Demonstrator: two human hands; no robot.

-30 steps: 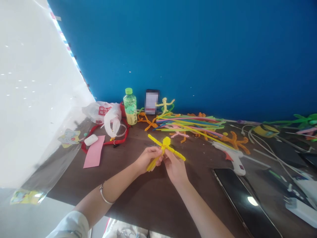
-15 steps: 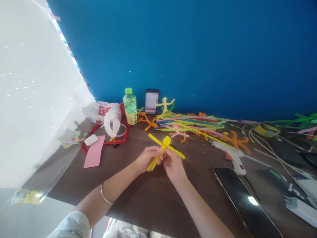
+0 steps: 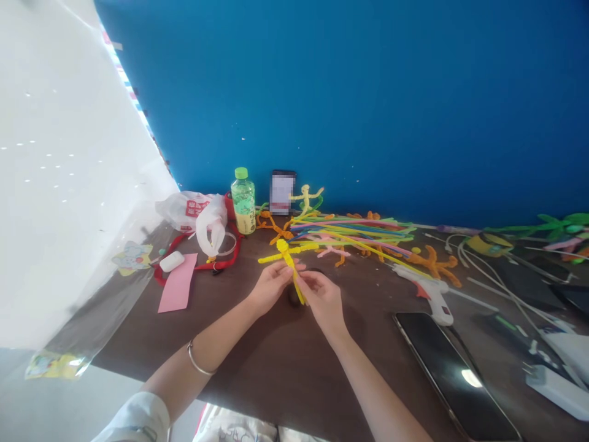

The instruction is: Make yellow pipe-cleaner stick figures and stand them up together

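Observation:
Between my hands, above the dark table [image 3: 257,362], is a yellow pipe-cleaner figure [image 3: 284,250] with a round head, two outstretched arms and legs pointing down toward me. My left hand [image 3: 272,285] pinches its body from the left. On the other side, my right hand [image 3: 323,299] has its fingertips closed on the legs. A loose bundle of colored pipe cleaners [image 3: 359,228] lies just beyond. A pale yellow figure [image 3: 306,197] stands behind it, and a pink one [image 3: 334,252] lies at its near edge.
A green-capped bottle [image 3: 243,205], plastic bag [image 3: 211,224], pink paper [image 3: 178,285] and white case [image 3: 172,262] are at left. A propped phone [image 3: 282,191] leans on the blue wall. A glue gun [image 3: 430,291], large phone [image 3: 453,368], charger [image 3: 559,390] and cables lie at right.
The yellow figure has turned and tilted, its head shifting left and its legs now pointing down to the right. My right hand's grip has moved down to the legs.

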